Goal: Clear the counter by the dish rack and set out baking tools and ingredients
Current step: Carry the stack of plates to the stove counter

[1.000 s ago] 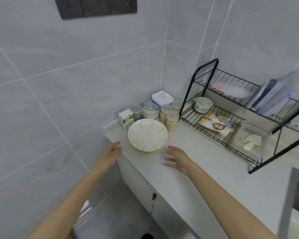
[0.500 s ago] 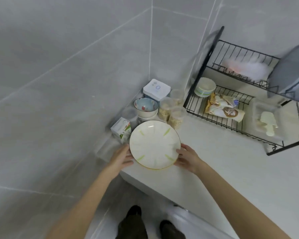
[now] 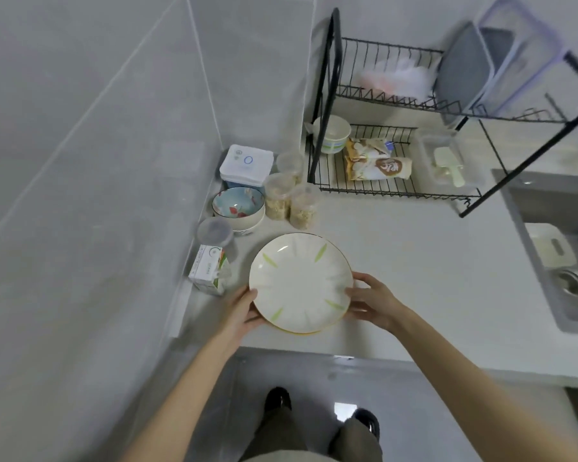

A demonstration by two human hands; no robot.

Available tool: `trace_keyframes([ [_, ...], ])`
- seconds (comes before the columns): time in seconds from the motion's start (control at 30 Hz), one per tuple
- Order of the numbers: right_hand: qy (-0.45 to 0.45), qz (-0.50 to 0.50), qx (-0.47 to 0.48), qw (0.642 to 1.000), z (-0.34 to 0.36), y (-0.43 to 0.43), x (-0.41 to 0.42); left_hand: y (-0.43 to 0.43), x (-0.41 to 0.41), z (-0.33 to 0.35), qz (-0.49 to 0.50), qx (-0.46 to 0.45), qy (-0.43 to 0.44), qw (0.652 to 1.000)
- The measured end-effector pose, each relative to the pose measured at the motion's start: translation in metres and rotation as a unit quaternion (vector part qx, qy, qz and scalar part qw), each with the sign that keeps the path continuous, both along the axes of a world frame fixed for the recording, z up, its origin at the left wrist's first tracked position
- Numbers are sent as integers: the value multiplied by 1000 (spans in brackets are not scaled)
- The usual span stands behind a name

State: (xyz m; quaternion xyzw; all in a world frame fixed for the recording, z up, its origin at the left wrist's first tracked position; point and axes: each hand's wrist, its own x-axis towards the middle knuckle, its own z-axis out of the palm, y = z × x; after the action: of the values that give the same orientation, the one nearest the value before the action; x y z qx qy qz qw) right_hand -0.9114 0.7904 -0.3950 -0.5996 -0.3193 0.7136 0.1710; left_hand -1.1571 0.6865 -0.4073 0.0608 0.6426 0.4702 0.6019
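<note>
The plate (image 3: pixel 301 281) sits face up near the front edge of the counter (image 3: pixel 424 261), toward its left end. It is round, so it has no long axis. Its green leaf marks fan out from the middle toward the rim.

The left hand (image 3: pixel 244 311) grips the rim on the left, fingers curled under it. The right hand (image 3: pixel 371 301) holds the opposite rim, thumb on top. A yellow edge shows beneath the near rim. Whether the plate is lifted or resting on the surface cannot be told.

A second ago both hands were spread and short of the plate. Half a second ago they had just reached its sides. Since then the plate has drawn slightly away from the jars (image 3: pixel 302 206) toward the front edge.

On the left, a milk carton (image 3: pixel 211 271) stands just beside the plate, close to the wall. Behind it are a small lidded cup (image 3: pixel 214 231), stacked bowls (image 3: pixel 237 205) and a white box (image 3: pixel 246 163) in the back left corner.

The dish rack (image 3: pixel 331 95) stands along the back edge, with a snack packet (image 3: pixel 377 163) on its lower shelf. Open counter runs from the plate's right side to the sink (image 3: pixel 564 285) at the right end.
</note>
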Motion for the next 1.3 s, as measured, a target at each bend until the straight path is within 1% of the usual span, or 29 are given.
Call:
trace_keyframes([
  [0.17, 2, -63, 8, 998, 13, -17, 40, 14, 23, 13, -57, 13, 5, 998],
  [0.3, 9, -125, 34, 992, 26, -26, 79, 38, 56, 30, -92, 17, -1, 996],
  [0.5, 15, -223, 79, 971, 60, -53, 172, 66, 147, 62, -177, 49, -18, 983],
  [0.67, 0, -293, 111, 950, 85, -88, 262, 74, 244, 86, -265, 86, -21, 960],
  [0.83, -2, -358, 132, 924, 103, -137, 365, 67, 360, 102, -364, 117, -30, 923],
  [1.0, -16, -436, 150, 887, 113, -198, 463, 48, 478, 117, -444, 131, -44, 885],
  [1.13, -18, -509, 160, 845, 117, -250, 529, 32, 569, 120, -506, 137, -68, 849],
  [1.3, -20, -600, 170, 781, 119, -310, 598, 11, 679, 121, -586, 138, -85, 794],
])
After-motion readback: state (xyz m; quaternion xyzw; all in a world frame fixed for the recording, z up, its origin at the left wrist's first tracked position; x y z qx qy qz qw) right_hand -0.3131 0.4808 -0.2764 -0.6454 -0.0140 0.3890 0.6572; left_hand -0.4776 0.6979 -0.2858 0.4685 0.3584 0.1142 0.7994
